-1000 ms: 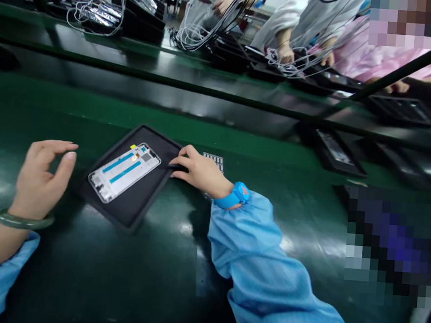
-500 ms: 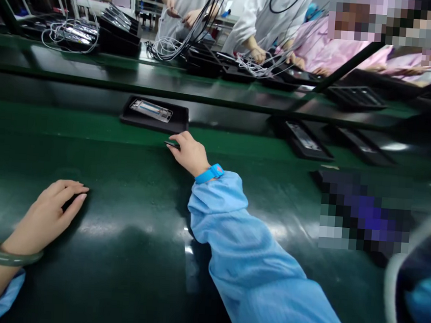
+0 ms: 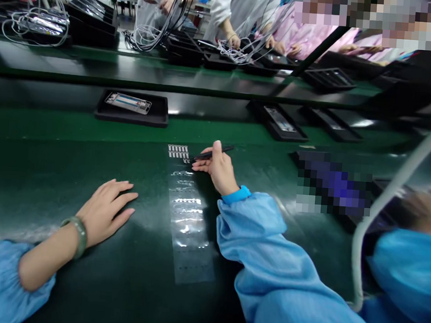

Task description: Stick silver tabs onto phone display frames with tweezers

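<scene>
View from the camera worn on my head, facing forward and down across the green desk (image 3: 46, 159). My left hand (image 3: 103, 210) and right hand (image 3: 217, 169) appear close, in the lower frame; co-workers (image 3: 241, 8) appear distant, along the top edge.

Black tray (image 3: 131, 120) with phone frame (image 3: 128, 103) has moved off along the green conveyor belt (image 3: 73, 127); clear label strip (image 3: 187, 213) now lies uncovered, right hand (image 3: 217, 167) pinching tweezers (image 3: 212, 154) just beside it.

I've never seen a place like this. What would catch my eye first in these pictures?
Probably the right hand, near the middle, pinching black tweezers beside a clear strip of small stickers on the green bench. Just beyond sits a black tray holding a phone frame. At the far bench, co-workers handle white cables.
</scene>
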A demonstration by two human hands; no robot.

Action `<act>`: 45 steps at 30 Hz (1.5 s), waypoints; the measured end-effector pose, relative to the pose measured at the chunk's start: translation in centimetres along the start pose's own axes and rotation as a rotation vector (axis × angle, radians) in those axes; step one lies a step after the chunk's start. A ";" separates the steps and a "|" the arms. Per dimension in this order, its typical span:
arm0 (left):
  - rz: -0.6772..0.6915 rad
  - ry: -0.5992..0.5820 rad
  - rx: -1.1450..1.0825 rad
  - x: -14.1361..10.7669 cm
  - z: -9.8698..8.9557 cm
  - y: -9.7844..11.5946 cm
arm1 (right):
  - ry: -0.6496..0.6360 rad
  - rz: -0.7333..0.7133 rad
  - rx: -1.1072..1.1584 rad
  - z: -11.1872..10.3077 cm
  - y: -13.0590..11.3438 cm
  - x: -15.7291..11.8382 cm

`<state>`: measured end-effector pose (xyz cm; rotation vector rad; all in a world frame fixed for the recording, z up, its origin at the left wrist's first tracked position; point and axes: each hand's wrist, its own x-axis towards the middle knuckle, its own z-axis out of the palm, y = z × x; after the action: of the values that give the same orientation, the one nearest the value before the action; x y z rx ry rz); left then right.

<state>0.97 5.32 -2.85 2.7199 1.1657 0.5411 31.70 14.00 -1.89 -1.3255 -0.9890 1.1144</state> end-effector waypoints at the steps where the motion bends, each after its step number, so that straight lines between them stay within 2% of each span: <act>1: 0.020 -0.008 -0.008 1.5 0.5 0.4 | 0.018 0.008 0.028 0.1 0.2 0.1; 7: 0.026 -0.035 -0.001 10.8 3.8 1.3 | 0.078 0.025 0.035 0.0 0.5 0.9; 11: 0.020 -0.099 0.019 13.7 4.8 0.9 | 0.116 0.044 -0.012 0.1 0.5 1.1; 20: -0.005 -0.158 0.064 13.5 4.4 1.1 | 0.100 0.096 -0.058 0.6 0.1 1.1; 31: -0.017 -0.146 0.055 13.4 4.7 1.4 | 0.052 0.175 0.197 -0.4 -0.4 1.8; 38: -0.007 -0.050 0.007 13.1 4.1 1.5 | 0.118 0.087 0.352 -1.1 0.0 2.6; 41: 0.061 -0.049 -0.029 12.5 3.2 1.8 | 0.152 0.051 0.375 -1.1 0.2 2.8; 45: 0.195 -0.102 -0.081 11.8 3.0 2.2 | 0.339 -0.089 0.303 -2.7 1.0 4.2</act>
<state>11.09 12.32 -1.80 2.7707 0.8422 0.4558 35.21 17.43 -3.28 -1.1625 -0.5974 0.8938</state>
